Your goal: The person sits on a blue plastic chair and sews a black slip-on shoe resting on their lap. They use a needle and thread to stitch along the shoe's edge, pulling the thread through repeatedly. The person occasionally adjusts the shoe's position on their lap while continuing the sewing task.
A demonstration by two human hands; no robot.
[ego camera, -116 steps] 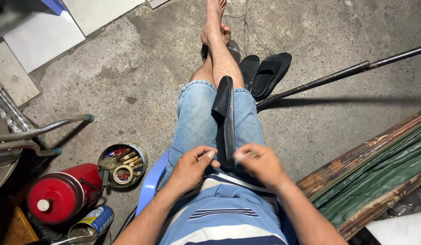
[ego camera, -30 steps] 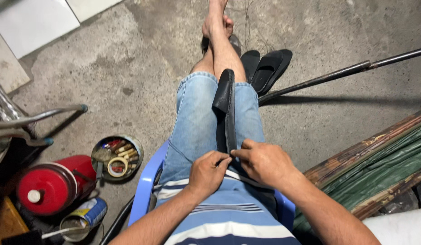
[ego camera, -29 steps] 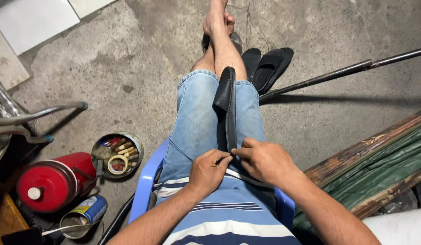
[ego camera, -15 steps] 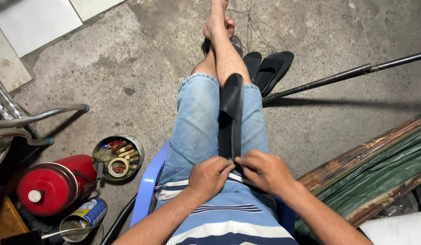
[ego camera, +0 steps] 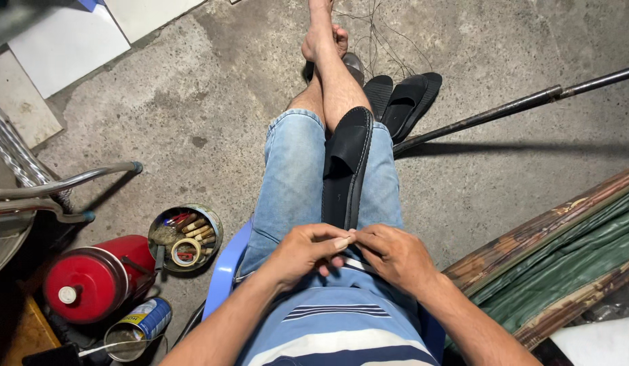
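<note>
While the black loafer (ego camera: 346, 166) lies sole-side along our lap, our left hand (ego camera: 306, 252) and right hand (ego camera: 394, 256) pinch together at its heel end, seemingly working something too fine to see, so we judge steady fingertip control comes next.

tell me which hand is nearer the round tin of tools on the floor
Left. The left hand sits on the lap, on the round tin's side; the right hand lies beyond it, farther away.
</note>
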